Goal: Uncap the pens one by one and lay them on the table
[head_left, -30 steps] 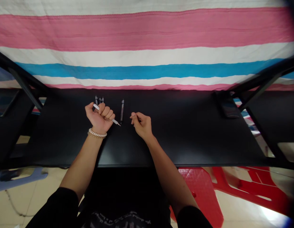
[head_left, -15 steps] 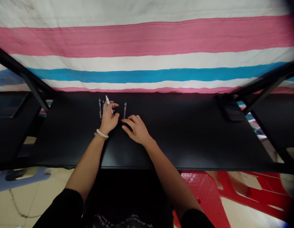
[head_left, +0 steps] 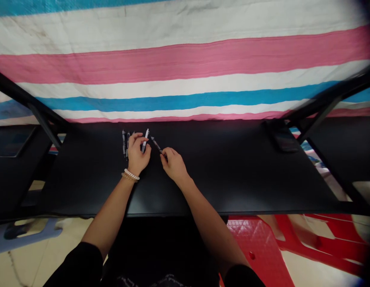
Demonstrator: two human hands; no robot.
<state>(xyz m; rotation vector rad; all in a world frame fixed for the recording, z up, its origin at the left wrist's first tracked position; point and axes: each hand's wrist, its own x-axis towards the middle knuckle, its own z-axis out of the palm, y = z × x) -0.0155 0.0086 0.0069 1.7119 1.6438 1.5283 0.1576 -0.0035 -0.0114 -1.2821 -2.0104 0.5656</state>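
White pen (head_left: 145, 140) between dark pens (head_left: 124, 142) and slanted pen (head_left: 156, 144)

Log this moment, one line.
left hand: holds white pen | right hand: grips dark pen by near end | other dark pens: on table, beside left hand

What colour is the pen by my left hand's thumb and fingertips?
The slim pen is white, seen best in the head view.

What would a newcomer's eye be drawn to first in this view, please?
Probably the striped sheet in pink, blue and white, spanning the top behind the black table. Next, the bright red stool below the table's near edge, then the white pen at the left hand, left of centre.
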